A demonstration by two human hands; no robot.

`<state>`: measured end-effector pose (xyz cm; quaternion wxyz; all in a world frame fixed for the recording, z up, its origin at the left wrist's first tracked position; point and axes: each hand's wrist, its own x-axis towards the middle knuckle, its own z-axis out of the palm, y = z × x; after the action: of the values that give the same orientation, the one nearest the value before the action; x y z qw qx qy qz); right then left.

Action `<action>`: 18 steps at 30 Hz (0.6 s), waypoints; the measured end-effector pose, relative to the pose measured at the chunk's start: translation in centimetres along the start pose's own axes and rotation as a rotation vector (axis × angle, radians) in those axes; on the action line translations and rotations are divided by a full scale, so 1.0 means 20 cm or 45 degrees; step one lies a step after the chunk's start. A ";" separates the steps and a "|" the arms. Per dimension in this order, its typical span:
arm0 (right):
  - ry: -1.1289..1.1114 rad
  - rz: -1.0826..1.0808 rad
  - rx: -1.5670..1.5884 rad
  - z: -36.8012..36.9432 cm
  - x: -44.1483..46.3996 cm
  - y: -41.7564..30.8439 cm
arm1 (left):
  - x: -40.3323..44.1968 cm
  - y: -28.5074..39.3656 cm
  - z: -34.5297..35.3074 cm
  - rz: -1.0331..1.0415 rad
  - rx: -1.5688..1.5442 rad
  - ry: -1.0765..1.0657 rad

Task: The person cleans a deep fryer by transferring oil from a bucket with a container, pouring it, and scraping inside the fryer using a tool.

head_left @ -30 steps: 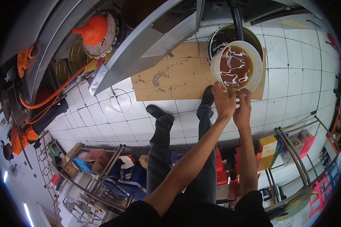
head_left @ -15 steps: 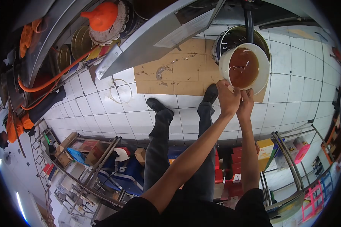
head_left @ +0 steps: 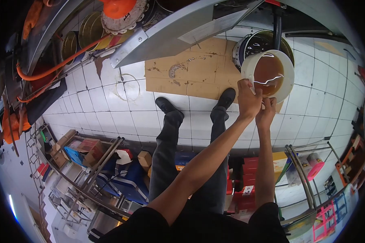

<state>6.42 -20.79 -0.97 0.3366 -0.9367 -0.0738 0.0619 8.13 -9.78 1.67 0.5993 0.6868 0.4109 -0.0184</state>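
Note:
I hold a white plastic bucket with reddish-brown liquid inside, above the floor at the right. My left hand is closed on the near left side of its rim. My right hand is closed beside it, its fingers at the bucket's near edge. What lies between the fingers is partly hidden. Just beyond, and partly covered by the bucket, stands a large open tin with dark, shiny contents. A black pipe comes down in front of the tin's opening.
Flattened cardboard with wet stains lies on the white tiles. A grey metal panel juts in above it. An orange hose and an orange funnel are at the left. Behind me stand racks with boxes. Another person is at far left.
The view has shifted slightly, and the bucket appears a little farther right and lower. The liquid's surface shows different ripples and glints. Both hands still hold the bucket.

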 end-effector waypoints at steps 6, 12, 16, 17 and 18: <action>-0.123 -0.004 -0.004 -0.11 -0.02 -0.15 | 0.02 -0.03 -0.03 -0.032 -0.048 -0.037; 0.417 0.640 0.150 -0.26 0.09 -0.06 | 0.02 -0.07 -0.04 -0.033 -0.099 -0.049; 0.233 0.954 0.751 -0.31 0.23 0.08 | 0.03 -0.07 -0.05 -0.004 -0.110 -0.039; 0.177 0.887 0.668 -0.30 0.23 0.11 | 0.03 -0.07 -0.05 0.003 -0.099 -0.045; 0.123 0.819 0.585 -0.29 0.24 0.12 | 0.03 -0.08 -0.04 0.004 -0.107 -0.048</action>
<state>12.25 -25.36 1.63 0.5038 -0.8142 0.2549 0.1349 7.15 -8.84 0.22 0.6353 0.6612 0.3988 -0.0133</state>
